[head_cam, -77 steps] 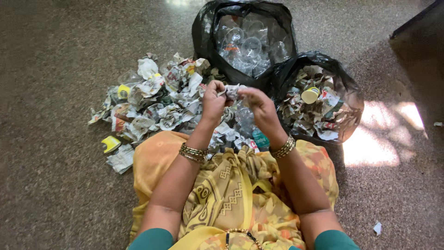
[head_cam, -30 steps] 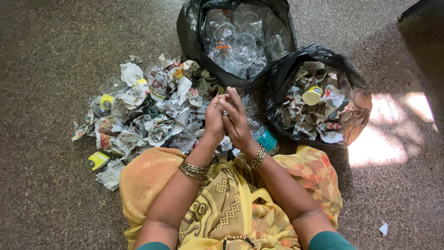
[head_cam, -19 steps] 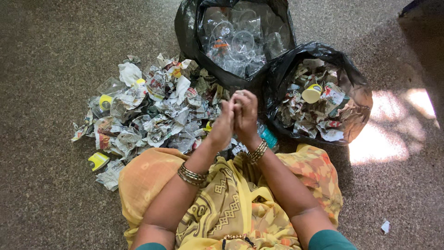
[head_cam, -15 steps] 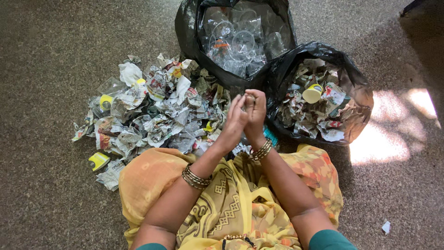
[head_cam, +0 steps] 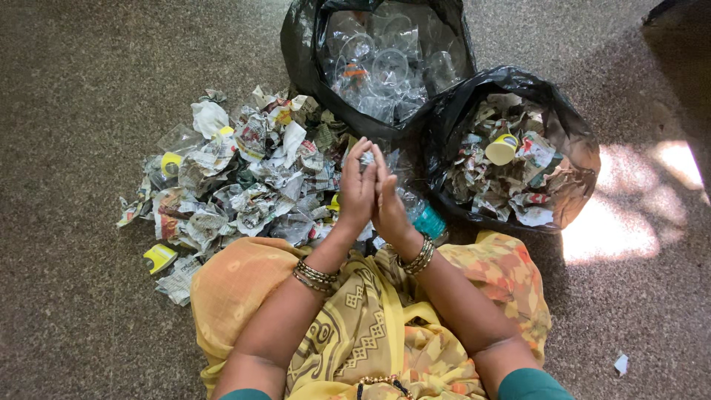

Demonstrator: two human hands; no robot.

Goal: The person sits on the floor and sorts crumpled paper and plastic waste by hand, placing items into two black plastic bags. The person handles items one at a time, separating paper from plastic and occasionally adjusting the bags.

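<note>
My left hand point(head_cam: 356, 194) and my right hand point(head_cam: 386, 201) are pressed palm to palm in front of me, fingers pointing away. A small wad of newspaper point(head_cam: 367, 157) shows between the fingertips, squeezed by both palms. Just beyond the hands lies a heap of crumpled newspaper pieces point(head_cam: 244, 174) on the floor. A clear plastic bottle with a teal label point(head_cam: 424, 217) lies right of my right wrist.
A black bag of clear plastic cups point(head_cam: 381, 59) stands at the back. Beside it, to the right, a second black bag point(head_cam: 518, 159) holds crumpled paper and a yellow cup point(head_cam: 501, 149). A yellow scrap point(head_cam: 158, 257) lies at the heap's left edge. Sunlight patch on the right floor.
Earlier both hands held a paper piece apart at the fingertips. They then closed together and rolled it between the palms, the hands sliding back and forth against each other.
</note>
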